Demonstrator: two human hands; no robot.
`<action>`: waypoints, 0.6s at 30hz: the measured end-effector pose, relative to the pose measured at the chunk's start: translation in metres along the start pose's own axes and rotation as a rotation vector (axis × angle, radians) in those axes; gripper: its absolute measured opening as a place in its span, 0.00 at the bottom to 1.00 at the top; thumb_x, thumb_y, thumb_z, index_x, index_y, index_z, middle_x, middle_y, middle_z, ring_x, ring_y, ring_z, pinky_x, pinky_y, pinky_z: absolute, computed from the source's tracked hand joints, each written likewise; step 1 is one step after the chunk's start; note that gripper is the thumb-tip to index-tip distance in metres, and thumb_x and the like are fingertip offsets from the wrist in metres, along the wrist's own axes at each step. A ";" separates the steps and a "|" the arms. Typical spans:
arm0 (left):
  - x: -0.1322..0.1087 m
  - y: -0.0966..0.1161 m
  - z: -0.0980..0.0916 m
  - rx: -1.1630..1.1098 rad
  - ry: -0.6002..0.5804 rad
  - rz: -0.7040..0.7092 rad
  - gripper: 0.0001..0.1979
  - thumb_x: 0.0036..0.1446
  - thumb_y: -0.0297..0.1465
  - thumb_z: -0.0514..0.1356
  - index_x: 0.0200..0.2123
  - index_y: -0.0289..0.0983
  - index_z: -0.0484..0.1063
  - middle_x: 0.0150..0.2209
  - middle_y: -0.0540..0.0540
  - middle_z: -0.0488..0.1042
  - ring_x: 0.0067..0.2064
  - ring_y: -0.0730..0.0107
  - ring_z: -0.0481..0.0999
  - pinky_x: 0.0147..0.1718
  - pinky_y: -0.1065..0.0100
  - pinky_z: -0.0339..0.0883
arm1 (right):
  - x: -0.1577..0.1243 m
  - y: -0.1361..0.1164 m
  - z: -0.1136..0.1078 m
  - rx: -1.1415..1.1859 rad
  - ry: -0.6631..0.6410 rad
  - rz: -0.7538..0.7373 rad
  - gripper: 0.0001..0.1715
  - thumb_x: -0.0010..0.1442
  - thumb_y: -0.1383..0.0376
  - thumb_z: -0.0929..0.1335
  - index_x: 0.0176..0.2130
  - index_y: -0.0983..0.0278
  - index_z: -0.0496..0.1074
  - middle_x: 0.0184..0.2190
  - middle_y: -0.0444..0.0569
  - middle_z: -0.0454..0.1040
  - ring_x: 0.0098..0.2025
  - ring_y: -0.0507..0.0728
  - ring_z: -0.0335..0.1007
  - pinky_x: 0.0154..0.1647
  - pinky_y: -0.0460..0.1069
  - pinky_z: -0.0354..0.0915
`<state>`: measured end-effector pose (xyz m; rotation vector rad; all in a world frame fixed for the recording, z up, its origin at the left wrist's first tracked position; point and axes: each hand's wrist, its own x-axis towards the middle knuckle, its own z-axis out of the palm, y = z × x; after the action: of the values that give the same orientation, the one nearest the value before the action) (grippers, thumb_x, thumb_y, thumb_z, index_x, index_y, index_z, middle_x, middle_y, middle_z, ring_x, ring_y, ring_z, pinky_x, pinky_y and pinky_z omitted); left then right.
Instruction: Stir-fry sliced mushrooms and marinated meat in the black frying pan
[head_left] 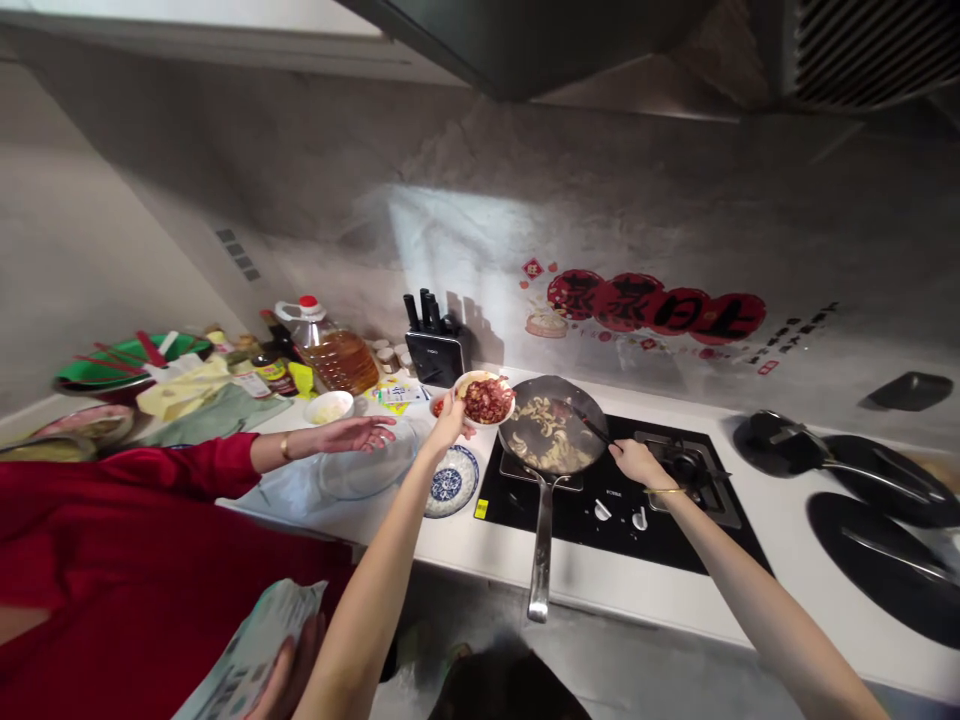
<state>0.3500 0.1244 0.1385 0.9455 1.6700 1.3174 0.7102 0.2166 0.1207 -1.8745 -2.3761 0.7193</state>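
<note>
My left hand (448, 420) is closed on the rim of a white bowl (507, 416) of dark red sliced pieces, perhaps cured meat. The bowl tilts beside the left edge of the frying pan (522, 458), above the counter. Pale slices (553, 440), perhaps mushrooms, lie in the pan on the left burner. Its long metal handle (541, 560) points towards me, with neither hand on it. A dark-handled spatula (595, 427) is gripped in my right hand (634, 462), its head over the pan. Beneath the bowl sits a blue-and-white plate (448, 482).
At left, a person in a red sleeve (187, 468) stretches out an open hand (356, 434) and holds a packet (259, 640). A knife block (436, 358), oil jug (337, 355) and small bowl (328, 407) stand behind. Pan lids (885, 560) lie right of the gas stove (675, 535).
</note>
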 end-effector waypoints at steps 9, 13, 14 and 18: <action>-0.007 -0.017 0.017 -0.301 -0.068 0.031 0.23 0.62 0.38 0.45 0.59 0.38 0.47 0.39 0.43 0.70 0.21 0.77 0.68 0.19 0.74 0.62 | -0.066 -0.003 -0.015 1.223 -0.332 0.113 0.19 0.57 0.52 0.64 0.39 0.65 0.66 0.19 0.36 0.57 0.13 0.42 0.37 0.10 0.39 0.37; -0.010 -0.011 0.028 -0.222 -0.104 0.031 0.24 0.63 0.38 0.45 0.60 0.38 0.45 0.38 0.43 0.70 0.19 0.78 0.66 0.17 0.74 0.59 | -0.084 -0.025 -0.005 1.503 -0.506 0.126 0.22 0.55 0.54 0.67 0.44 0.66 0.66 0.18 0.35 0.55 0.13 0.41 0.36 0.08 0.37 0.38; -0.011 -0.010 0.029 -0.193 -0.097 0.028 0.25 0.63 0.39 0.45 0.60 0.39 0.45 0.38 0.43 0.70 0.19 0.78 0.66 0.17 0.74 0.59 | -0.088 -0.028 -0.003 1.527 -0.511 0.122 0.22 0.56 0.54 0.67 0.45 0.66 0.67 0.18 0.35 0.55 0.13 0.41 0.36 0.08 0.37 0.39; -0.012 -0.014 0.028 -0.187 -0.066 0.036 0.26 0.63 0.41 0.46 0.61 0.39 0.45 0.41 0.42 0.70 0.22 0.78 0.67 0.18 0.74 0.60 | -0.106 -0.027 -0.001 1.504 -0.479 0.089 0.25 0.57 0.53 0.67 0.48 0.65 0.66 0.18 0.35 0.56 0.13 0.41 0.37 0.08 0.37 0.39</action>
<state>0.3791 0.1215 0.1224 0.9016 1.4583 1.4237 0.7151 0.1145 0.1583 -1.0770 -0.9833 2.2099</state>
